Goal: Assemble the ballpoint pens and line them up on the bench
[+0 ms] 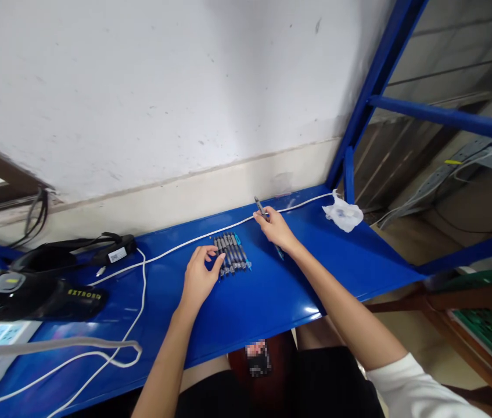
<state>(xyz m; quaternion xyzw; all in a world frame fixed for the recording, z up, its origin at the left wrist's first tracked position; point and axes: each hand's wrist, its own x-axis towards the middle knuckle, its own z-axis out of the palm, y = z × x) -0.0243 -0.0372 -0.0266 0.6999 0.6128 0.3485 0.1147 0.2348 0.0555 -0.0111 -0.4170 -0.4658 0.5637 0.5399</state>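
Several dark pens [232, 253] lie side by side in a neat row on the blue metal table [272, 296]. My left hand [200, 277] rests on the table at the row's left edge, fingers touching the nearest pens. My right hand [275, 227] is just right of the row and grips a single pen [260, 208], its tip pointing up toward the wall. A blue-tipped pen end [279, 252] shows below that hand.
A white cable [185, 244] runs along the table's back and loops at the front left. Black gear [32, 290] and a charger [117, 253] sit at the left. A crumpled white bag [342, 213] lies at the right corner by the blue shelf frame [376, 75].
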